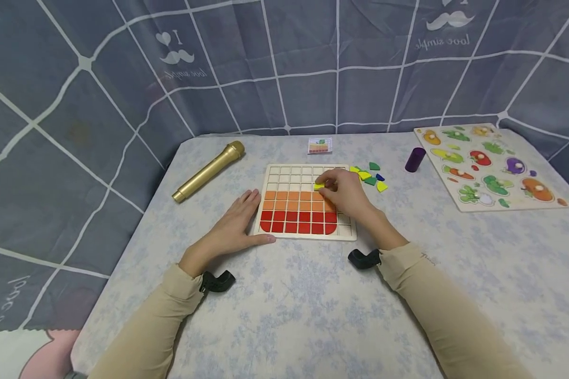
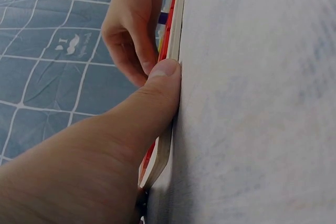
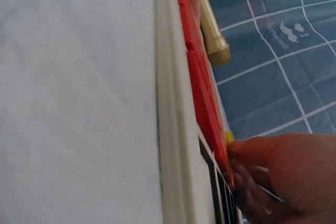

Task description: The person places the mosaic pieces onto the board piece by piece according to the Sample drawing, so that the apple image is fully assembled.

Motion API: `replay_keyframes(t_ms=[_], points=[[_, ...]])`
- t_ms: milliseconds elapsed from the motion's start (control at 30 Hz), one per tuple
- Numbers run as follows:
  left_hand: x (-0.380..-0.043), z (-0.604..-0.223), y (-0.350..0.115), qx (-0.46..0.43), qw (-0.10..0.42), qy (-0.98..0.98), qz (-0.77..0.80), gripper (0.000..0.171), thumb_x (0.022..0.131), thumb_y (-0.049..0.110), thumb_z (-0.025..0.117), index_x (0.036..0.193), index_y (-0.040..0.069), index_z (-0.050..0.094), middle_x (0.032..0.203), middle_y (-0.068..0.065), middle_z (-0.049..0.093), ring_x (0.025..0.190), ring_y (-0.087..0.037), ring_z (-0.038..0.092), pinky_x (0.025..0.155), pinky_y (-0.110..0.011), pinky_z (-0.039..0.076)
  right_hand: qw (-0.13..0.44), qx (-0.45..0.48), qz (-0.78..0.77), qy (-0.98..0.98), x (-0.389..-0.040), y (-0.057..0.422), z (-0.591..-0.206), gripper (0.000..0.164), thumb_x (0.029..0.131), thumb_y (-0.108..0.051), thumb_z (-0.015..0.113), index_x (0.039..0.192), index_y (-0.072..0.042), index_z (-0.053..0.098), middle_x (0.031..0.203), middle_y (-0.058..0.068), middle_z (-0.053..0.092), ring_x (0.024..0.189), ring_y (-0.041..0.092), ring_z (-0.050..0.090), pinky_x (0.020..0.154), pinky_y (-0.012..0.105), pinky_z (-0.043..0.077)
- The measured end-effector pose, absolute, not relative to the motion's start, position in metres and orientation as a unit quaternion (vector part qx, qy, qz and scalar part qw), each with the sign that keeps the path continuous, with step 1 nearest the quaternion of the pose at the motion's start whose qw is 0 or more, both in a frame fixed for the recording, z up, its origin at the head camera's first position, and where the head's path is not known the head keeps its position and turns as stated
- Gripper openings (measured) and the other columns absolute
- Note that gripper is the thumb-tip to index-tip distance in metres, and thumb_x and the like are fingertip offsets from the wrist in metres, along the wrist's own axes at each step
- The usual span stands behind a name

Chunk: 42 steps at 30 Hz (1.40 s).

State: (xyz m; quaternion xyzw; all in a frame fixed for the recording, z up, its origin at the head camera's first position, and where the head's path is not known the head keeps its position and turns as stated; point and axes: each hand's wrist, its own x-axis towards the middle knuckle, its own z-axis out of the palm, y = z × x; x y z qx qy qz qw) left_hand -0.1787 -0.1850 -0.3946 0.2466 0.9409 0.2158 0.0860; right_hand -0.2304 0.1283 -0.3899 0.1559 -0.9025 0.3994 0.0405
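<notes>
A white grid board (image 1: 346, 235) lies on the table, with red tiles (image 1: 297, 222) filling rows nearest the person and orange tiles (image 1: 294, 200) beyond them. Between thumb and fingers, the right hand (image 1: 346, 192) pinches a small yellow tile (image 1: 319, 186) over the grid just past the orange rows. This yellow tile (image 3: 230, 137) shows partly at the fingertips in the right wrist view. Spread along the board's left side, the left hand (image 1: 232, 226) rests with straight fingers, its thumb (image 2: 164, 72) touching the near edge.
Several loose yellow and green pieces (image 1: 370, 180) lie by the board's far right corner. A gold microphone (image 1: 211, 171) is at left, a small picture card (image 1: 320, 146) behind the board. Farther right are a purple cylinder (image 1: 414, 159) and a vegetable puzzle board (image 1: 469, 164).
</notes>
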Motion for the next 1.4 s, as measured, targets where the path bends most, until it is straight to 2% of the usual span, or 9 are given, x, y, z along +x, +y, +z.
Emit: replay_keyframes(t_ms=[200,400,600,800,1067,1400], points=[[-0.179,-0.397,-0.183,0.251,0.082,0.941,0.213,0.117,0.09,0.055,0.079,0.168,-0.002,0.013,0.177,-0.018,0.008,0.165,-0.034,0.002,0.135,-0.052,0.007,0.057,0.161,0.412,-0.895,-0.227,0.13,-0.399,0.019,0.101,-0.002,0.068,0.116,-0.002,0.079,0.122,0.017,0.073,0.112,0.034,0.072,0.099,0.049,0.06],[-0.179,-0.396,-0.185,0.244,0.083,0.942,0.213,0.117,0.09,0.055,0.079,0.168,-0.002,0.012,0.177,-0.017,0.008,0.165,-0.034,0.002,0.135,-0.052,0.007,0.072,0.18,0.394,-0.899,-0.227,0.126,-0.4,0.021,0.102,-0.004,0.068,0.119,-0.002,0.079,0.126,0.017,0.074,0.121,0.034,0.065,0.104,0.049,0.055],[-0.177,-0.397,-0.188,0.243,0.083,0.942,0.216,0.116,0.091,0.054,0.078,0.167,-0.003,0.012,0.177,-0.018,0.007,0.165,-0.034,0.002,0.135,-0.05,0.006,0.091,0.172,0.384,-0.903,-0.23,0.129,-0.393,0.023,0.1,-0.002,0.068,0.121,-0.001,0.078,0.122,0.02,0.074,0.112,0.035,0.07,0.099,0.048,0.059],[-0.177,-0.396,-0.186,0.241,0.087,0.943,0.214,0.117,0.091,0.055,0.078,0.168,-0.002,0.011,0.177,-0.017,0.006,0.166,-0.033,0.001,0.135,-0.049,0.005,0.113,0.103,0.392,-0.907,-0.239,0.163,-0.379,0.024,0.098,0.0,0.067,0.119,0.0,0.078,0.117,0.025,0.073,0.107,0.043,0.074,0.096,0.054,0.06],[-0.178,-0.395,-0.185,0.243,0.089,0.941,0.216,0.118,0.09,0.054,0.079,0.168,-0.002,0.011,0.177,-0.017,0.006,0.166,-0.031,0.0,0.135,-0.048,0.004,0.093,0.046,0.344,-0.933,-0.239,0.195,-0.379,0.031,0.097,0.0,0.066,0.127,0.004,0.073,0.121,0.03,0.07,0.112,0.046,0.069,0.101,0.058,0.055],[-0.178,-0.395,-0.186,0.243,0.091,0.942,0.215,0.117,0.091,0.055,0.079,0.168,-0.001,0.01,0.178,-0.017,0.006,0.166,-0.032,0.0,0.135,-0.048,0.004,0.12,0.029,0.326,-0.937,-0.243,0.197,-0.391,0.028,0.095,0.0,0.073,0.122,0.008,0.073,0.118,0.029,0.072,0.107,0.043,0.065,0.1,0.057,0.054]])
